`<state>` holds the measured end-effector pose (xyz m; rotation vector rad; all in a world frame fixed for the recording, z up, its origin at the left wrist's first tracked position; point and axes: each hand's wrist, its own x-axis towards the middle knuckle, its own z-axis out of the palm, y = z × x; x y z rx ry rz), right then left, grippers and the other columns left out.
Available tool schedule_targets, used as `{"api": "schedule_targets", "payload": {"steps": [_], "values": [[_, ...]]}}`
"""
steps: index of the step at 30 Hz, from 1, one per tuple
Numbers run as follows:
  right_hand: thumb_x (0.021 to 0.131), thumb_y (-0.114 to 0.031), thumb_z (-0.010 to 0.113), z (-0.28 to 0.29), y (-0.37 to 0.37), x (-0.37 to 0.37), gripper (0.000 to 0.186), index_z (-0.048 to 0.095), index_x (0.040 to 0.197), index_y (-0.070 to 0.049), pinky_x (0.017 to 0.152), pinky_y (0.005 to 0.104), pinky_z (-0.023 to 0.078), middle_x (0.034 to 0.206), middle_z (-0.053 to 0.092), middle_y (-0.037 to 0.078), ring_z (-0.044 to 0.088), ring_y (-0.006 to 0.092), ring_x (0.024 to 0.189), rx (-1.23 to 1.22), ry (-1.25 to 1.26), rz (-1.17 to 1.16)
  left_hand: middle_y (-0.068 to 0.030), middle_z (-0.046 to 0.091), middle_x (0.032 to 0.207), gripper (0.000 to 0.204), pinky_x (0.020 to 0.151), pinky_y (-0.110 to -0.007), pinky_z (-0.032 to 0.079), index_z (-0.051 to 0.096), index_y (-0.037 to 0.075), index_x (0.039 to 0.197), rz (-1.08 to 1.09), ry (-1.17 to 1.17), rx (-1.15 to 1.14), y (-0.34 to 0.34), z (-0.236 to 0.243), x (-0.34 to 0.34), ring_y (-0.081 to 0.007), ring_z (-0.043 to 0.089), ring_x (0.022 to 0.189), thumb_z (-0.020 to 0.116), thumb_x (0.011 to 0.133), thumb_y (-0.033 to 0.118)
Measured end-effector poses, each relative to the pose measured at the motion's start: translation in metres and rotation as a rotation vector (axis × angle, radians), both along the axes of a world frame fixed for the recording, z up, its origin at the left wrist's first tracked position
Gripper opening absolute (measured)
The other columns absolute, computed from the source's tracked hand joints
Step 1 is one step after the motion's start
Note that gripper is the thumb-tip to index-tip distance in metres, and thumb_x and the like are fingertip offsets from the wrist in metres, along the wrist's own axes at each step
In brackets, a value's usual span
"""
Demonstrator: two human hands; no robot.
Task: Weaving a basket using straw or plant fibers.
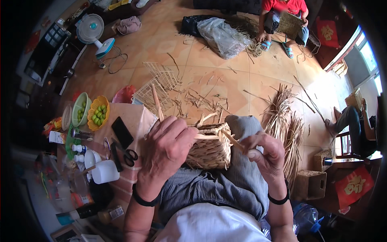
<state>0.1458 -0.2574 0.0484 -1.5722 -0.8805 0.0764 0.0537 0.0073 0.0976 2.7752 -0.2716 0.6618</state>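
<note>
Both hands' fingers [177, 135] around woven basket [211, 149]

Single head-worn view, looking steeply down from above the seated person's lap. The fisheye lens bends straight lines toward a dark circular rim. Nearest the lens, at centre, are the left hand [167, 147] and right hand [264, 155], with forearms entering from the lower edge. The tiled floor [225, 72] stretches away toward the upper edge, where another person [282, 16] sits far off. No second view is given.
</note>
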Motion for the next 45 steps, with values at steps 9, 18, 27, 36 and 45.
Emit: {"api": "schedule_targets", "payload": {"steps": [9, 18, 27, 36, 45], "values": [[0.095, -0.008, 0.076, -0.018, -0.006, 0.005, 0.017, 0.073, 0.11, -0.002, 0.064, 0.0355, 0.05, 0.083, 0.059, 0.01, 0.061, 0.0268, 0.07, -0.217, -0.05, 0.121, -0.0053, 0.066, 0.105, 0.024, 0.085, -0.028, 0.049, 0.063, 0.0, 0.099, -0.057, 0.238, -0.853, -0.011, -0.026, 0.025, -0.0122, 0.06, 0.095, 0.067, 0.104, 0.023], [0.094, -0.014, 0.074, -0.028, -0.017, 0.025, 0.016, 0.072, 0.107, -0.005, 0.067, 0.0442, 0.054, 0.09, 0.062, 0.012, 0.067, 0.0334, 0.076, -0.57, -0.199, 0.021, -0.0031, 0.059, 0.087, 0.025, 0.082, -0.028, 0.047, 0.059, 0.002, 0.11, 0.017, 0.418, -0.79, -0.011, -0.022, 0.024, -0.0099, 0.055, 0.086, 0.063, 0.107, 0.027], [0.089, -0.015, 0.074, -0.014, -0.01, 0.045, 0.013, 0.072, 0.1, -0.009, 0.064, 0.04, 0.055, 0.092, 0.058, 0.007, 0.067, 0.0262, 0.078, -0.672, -0.56, -0.051, -0.0184, 0.069, 0.101, 0.023, 0.082, -0.04, 0.053, 0.06, 0.003, 0.118, -0.017, 0.37, -0.667, -0.012, -0.022, 0.023, -0.0359, 0.07, 0.096, 0.059, 0.108, 0.024], [0.089, -0.016, 0.069, 0.006, -0.005, 0.058, 0.012, 0.066, 0.094, -0.006, 0.067, 0.0423, 0.052, 0.09, 0.052, 0.008, 0.063, 0.0257, 0.082, -0.731, -0.796, -0.061, -0.0165, 0.071, 0.113, 0.028, 0.095, -0.042, 0.053, 0.061, 0.005, 0.124, -0.067, 0.456, -0.599, -0.01, -0.011, 0.022, -0.0372, 0.069, 0.11, 0.068, 0.099, 0.013], [0.087, -0.013, 0.071, 0.014, -0.006, 0.064, 0.014, 0.07, 0.099, -0.006, 0.067, 0.0403, 0.054, 0.092, 0.057, 0.007, 0.065, 0.0259, 0.081, -0.659, -0.785, -0.068, -0.0158, 0.071, 0.113, 0.038, 0.094, -0.042, 0.054, 0.061, 0.007, 0.122, -0.034, 0.46, -0.576, -0.013, -0.017, 0.025, -0.037, 0.069, 0.111, 0.078, 0.088, 0.005]]}}
